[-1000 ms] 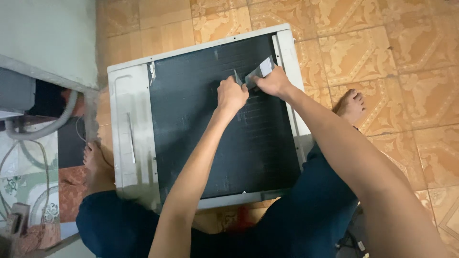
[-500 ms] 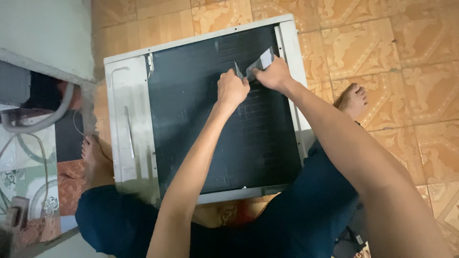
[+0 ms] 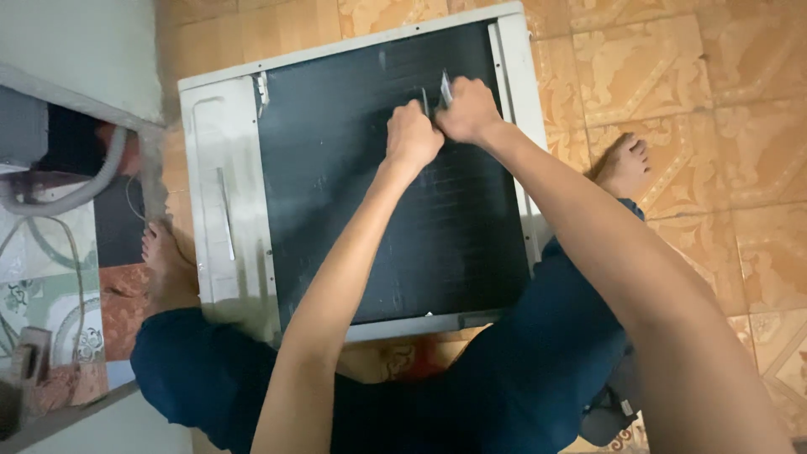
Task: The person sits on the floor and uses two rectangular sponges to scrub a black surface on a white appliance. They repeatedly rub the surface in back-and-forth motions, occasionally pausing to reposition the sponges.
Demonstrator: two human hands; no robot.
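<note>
Fin comb [image 3: 444, 88], pinched in closed right hand [image 3: 468, 109] at upper right of dark coil face [image 3: 336, 185] of white unit [image 3: 223, 210] lying on tiled floor [image 3: 714, 84], closed left hand [image 3: 412, 136] touching beside it: best drawn slowly along fins, kept flat, with light even pressure.

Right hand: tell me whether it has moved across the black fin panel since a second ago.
Yes. The right hand has slid leftward, away from the panel's white right frame, closing against the left hand.
</note>
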